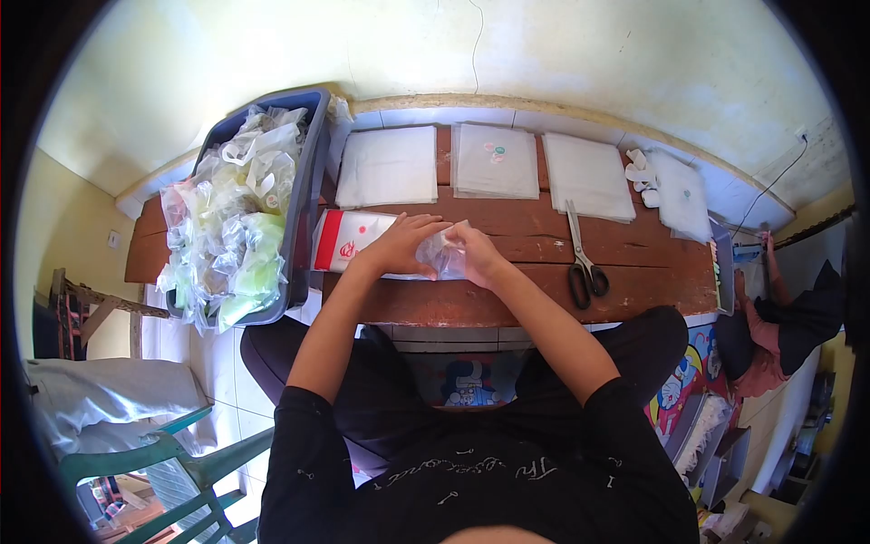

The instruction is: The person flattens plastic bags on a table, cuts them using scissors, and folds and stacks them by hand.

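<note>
On the wooden table in front of me lies a white plastic packet (335, 243) with a red band and red print. My left hand (404, 245) rests over its right part, fingers stretched out and thumb apart, touching a crumpled clear plastic bag (442, 257). On the other side of that bag, my right hand (477, 255) is closed on its edge, thumb and fingers together. Scissors (584, 263) with black handles lie to the right of my right hand, blades pointing toward the wall.
A grey bin (313, 172) heaped with clear bags stands at left. Along the back of the table (507, 238) lie stacks of clear plastic sheets (388, 163), some under small coloured marks. White rolled pieces (642, 176) sit far right. Another person (770, 326) is at right; a green chair (204, 467) stands lower left.
</note>
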Tool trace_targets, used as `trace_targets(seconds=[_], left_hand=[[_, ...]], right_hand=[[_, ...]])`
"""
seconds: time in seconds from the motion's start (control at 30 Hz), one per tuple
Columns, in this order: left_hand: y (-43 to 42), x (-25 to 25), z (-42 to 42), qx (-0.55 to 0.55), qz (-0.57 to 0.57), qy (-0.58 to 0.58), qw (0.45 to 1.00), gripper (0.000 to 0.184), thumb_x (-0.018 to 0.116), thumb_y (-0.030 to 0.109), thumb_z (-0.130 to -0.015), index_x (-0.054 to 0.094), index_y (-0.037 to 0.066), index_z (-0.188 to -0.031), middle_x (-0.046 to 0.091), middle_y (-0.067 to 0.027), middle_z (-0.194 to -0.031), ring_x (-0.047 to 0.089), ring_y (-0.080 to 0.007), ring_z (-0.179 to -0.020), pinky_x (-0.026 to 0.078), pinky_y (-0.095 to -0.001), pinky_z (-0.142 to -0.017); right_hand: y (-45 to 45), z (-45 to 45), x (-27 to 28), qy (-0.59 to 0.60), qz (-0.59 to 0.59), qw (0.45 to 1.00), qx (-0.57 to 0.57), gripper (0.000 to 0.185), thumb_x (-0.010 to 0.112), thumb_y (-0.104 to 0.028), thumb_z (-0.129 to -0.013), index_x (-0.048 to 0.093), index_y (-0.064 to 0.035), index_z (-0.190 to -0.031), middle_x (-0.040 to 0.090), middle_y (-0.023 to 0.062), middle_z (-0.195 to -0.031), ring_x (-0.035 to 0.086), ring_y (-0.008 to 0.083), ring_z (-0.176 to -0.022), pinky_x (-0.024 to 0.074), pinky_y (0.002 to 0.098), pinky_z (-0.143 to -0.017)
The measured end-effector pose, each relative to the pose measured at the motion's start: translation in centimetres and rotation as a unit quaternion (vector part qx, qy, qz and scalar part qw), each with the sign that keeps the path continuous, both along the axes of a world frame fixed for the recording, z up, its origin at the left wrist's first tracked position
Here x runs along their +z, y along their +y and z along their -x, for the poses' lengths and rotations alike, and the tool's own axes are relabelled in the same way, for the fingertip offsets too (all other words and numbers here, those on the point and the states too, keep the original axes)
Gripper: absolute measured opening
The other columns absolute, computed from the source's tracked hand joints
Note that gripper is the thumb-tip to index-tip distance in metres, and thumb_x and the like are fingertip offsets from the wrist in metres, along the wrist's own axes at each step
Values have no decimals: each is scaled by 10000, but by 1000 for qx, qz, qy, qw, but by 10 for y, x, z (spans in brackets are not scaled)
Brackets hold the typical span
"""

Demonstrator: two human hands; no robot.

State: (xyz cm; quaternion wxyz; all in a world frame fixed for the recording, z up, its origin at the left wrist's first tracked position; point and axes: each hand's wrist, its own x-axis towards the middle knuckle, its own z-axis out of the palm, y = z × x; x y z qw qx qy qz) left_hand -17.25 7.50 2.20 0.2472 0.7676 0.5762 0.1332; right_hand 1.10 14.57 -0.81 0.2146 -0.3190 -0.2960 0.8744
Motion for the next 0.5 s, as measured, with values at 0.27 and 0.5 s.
trace_targets(seconds=[0.27, 0.5], left_hand=[[3, -8, 3, -12, -4, 23, 1000, 955, 854, 405, -629, 419, 202, -1455, 375, -144, -1519, 303, -327, -1429, 170, -553, -1176], [2, 1, 0, -7, 10, 22, 1000, 943, 848, 384, -639, 427, 159, -1453, 388, -138, -1510, 304, -325, -1429, 160, -554, -1178]], right_hand=[[19, -42, 12, -14, -39, 998, -46, 218, 507, -131, -884, 588, 49, -978, 620, 155, -987, 632, 271, -897, 546, 444, -791], [51, -72, 0, 60, -22, 998, 10, 344, 470, -158, -866, 582, 91, -1076, 648, 208, -1077, 646, 302, -923, 548, 459, -810]])
